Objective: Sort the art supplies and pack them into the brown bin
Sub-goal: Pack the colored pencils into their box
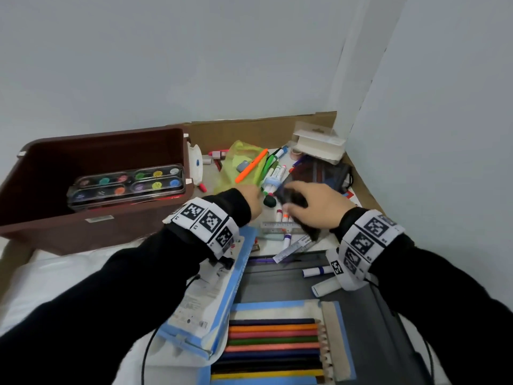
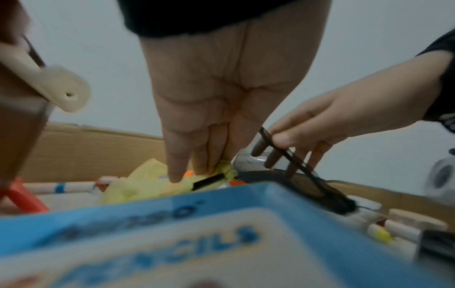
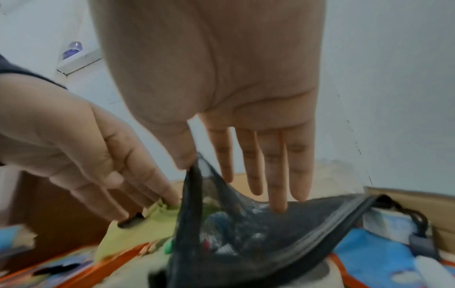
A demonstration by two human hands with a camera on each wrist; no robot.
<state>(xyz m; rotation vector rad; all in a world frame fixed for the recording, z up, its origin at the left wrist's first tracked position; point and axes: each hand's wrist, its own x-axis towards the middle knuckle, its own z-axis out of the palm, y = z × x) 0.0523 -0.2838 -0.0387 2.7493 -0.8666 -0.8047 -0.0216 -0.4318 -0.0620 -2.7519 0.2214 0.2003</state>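
The brown bin [image 1: 36, 218] stands at the left with a paint palette [image 1: 126, 184] leaning inside it. To its right my left hand [image 1: 254, 201] reaches down, and its fingertips [image 2: 204, 167] pinch the zipper end of a yellow-green mesh pouch [image 1: 241, 162]. Just right of it my right hand [image 1: 313, 202] pinches a black mesh pouch [image 3: 246, 224] between thumb and forefinger and lifts its edge, with the other fingers straight. Both hands are close together above loose markers [image 1: 273, 173]. What the black pouch holds is blurred.
Rulers [image 1: 280, 227] and more markers lie under the hands. An open set of coloured pencils [image 1: 273, 345] and a blue pencil box [image 1: 211, 295] lie near me. A white box [image 1: 319, 145] sits at the back right by the wall. Cardboard [image 1: 249, 126] rims the area.
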